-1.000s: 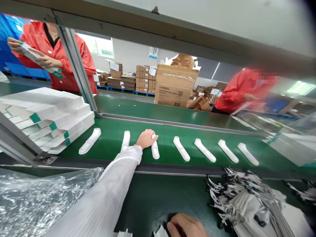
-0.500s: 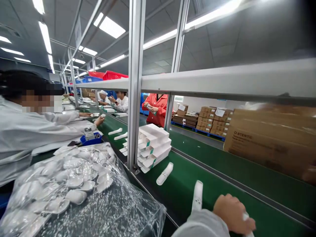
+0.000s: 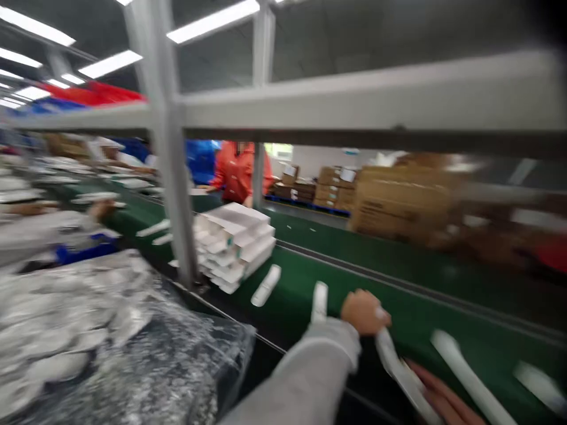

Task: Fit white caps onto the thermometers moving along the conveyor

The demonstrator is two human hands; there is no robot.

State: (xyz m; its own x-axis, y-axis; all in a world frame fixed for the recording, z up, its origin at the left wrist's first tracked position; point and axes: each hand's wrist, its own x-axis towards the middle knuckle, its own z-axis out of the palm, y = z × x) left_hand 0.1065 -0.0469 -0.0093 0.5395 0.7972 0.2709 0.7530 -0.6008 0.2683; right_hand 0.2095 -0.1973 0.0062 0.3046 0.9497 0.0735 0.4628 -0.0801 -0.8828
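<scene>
Over the green belt [image 3: 292, 260], my left hand [image 3: 365, 313] is closed on the upper end of a long white plastic part [image 3: 401, 375]. My right hand [image 3: 443, 392] shows at the bottom right, fingers stretched along the lower side of that same part; blur hides whether it grips it. Just left of my left hand lies a white piece [image 3: 319, 301], and farther left another one [image 3: 266, 285]. To the right, two more white pieces [image 3: 469, 378] are smeared by motion.
White boxes [image 3: 237, 242] are stacked beside a metal post [image 3: 170, 153]. A plastic bag with white parts [image 3: 88, 348] lies at the left. A person in red [image 3: 239, 171] is across the belt; a co-worker's hand [image 3: 101, 208] shows at the far left.
The view has turned to the right. My right hand has come into view at the long white part held by my left hand, and more white pieces on the belt now show.
</scene>
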